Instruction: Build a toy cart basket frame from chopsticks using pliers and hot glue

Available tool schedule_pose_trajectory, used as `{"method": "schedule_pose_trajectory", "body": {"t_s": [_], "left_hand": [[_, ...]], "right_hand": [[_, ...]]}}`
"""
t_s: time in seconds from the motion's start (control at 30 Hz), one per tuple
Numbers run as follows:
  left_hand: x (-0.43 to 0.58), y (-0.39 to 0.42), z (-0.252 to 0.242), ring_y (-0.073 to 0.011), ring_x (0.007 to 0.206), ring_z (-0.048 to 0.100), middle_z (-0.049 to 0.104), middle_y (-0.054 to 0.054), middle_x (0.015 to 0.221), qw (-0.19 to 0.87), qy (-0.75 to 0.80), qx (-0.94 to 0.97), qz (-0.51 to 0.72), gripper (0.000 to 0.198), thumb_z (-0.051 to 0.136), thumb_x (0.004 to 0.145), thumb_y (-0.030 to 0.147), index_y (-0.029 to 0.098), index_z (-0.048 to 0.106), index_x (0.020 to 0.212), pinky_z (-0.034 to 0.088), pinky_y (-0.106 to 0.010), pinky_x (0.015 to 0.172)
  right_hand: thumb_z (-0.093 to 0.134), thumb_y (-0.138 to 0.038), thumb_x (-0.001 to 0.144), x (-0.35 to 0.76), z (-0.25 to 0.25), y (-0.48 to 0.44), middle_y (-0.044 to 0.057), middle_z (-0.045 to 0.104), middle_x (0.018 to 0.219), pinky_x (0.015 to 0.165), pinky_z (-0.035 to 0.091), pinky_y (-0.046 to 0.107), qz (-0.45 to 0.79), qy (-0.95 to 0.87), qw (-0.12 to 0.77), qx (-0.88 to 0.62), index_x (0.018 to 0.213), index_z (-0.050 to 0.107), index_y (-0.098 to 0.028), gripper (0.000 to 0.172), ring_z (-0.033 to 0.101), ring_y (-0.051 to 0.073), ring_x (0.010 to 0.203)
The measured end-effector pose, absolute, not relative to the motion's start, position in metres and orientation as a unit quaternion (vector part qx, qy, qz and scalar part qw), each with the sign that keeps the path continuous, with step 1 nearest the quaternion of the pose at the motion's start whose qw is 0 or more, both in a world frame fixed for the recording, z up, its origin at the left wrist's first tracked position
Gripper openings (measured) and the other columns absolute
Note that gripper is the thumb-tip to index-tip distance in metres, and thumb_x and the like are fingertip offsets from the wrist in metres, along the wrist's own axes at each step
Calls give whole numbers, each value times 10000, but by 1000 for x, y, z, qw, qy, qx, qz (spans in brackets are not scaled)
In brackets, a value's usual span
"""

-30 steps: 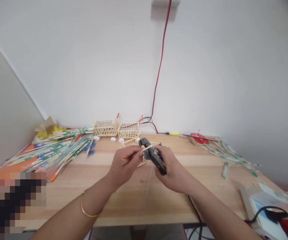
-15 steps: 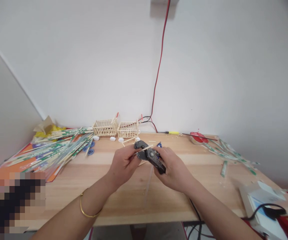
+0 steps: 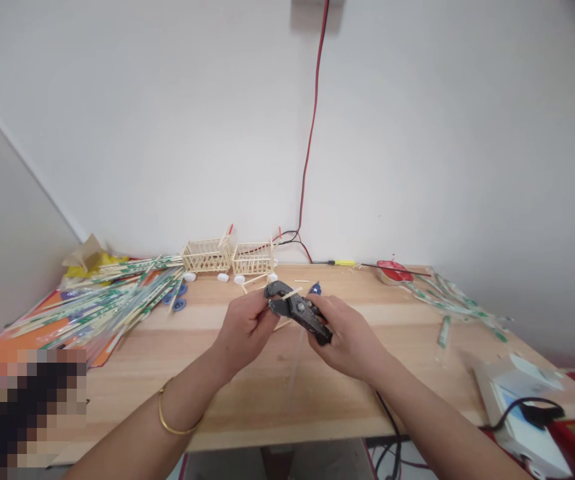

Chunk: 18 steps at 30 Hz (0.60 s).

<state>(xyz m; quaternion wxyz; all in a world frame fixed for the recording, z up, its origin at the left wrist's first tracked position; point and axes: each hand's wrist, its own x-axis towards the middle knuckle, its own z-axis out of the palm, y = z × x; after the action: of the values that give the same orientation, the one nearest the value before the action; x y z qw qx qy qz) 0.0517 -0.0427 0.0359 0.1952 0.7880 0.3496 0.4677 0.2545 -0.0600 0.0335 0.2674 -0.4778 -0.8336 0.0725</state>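
On the wooden counter (image 3: 277, 393) a heap of wrapped chopsticks (image 3: 102, 300) lies at the left, two small stick crates (image 3: 227, 255) stand by the back wall, and torn green wrappers (image 3: 447, 300) and a white device (image 3: 512, 400) lie at the right, all well apart from the hands. Above the counter's middle the left hand (image 3: 244, 327) pinches a thin wooden stick (image 3: 292, 293), while the right hand (image 3: 350, 337), curled tight round the handles, holds dark pliers (image 3: 300, 310) whose head meets the stick
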Motion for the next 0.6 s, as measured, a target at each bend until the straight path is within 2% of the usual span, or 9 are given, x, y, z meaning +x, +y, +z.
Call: {"method": "schedule_pose_trajectory", "body": {"t_s": [0.13,0.3,0.43,0.6], "left_hand": [[53,-42,35,-124,628,503,586,-24,674,198,343,790,469,209,447,893,239,144,597,785,370,-232,596],[54,-42,35,-122,610,490,563,-16,652,190,334,797,466,231,431,897,236,153,575,737,365,-233,583],[56,-43,36,-113,600,488,548,-6,642,192,314,806,463,240,415,904,231,159,545,716,360,-223,575],[61,-43,32,-112,589,482,532,1,628,204,319,809,451,257,400,909,244,162,532,704,352,-224,569]], "right_hand": [[505,-116,720,255,33,-61,40,607,881,682,399,284,87,-834,281,-467,1093,490,-229,390,551,197,810],[494,-251,808,256,37,-65,21,606,767,606,373,257,111,-835,245,-481,917,489,-219,114,562,174,694],[496,-413,824,260,34,-67,46,620,760,598,358,267,63,-839,203,-501,875,476,-203,217,579,196,690],[480,-459,831,266,24,-66,63,641,755,570,328,263,36,-835,171,-521,874,467,-193,269,598,204,673]]}}
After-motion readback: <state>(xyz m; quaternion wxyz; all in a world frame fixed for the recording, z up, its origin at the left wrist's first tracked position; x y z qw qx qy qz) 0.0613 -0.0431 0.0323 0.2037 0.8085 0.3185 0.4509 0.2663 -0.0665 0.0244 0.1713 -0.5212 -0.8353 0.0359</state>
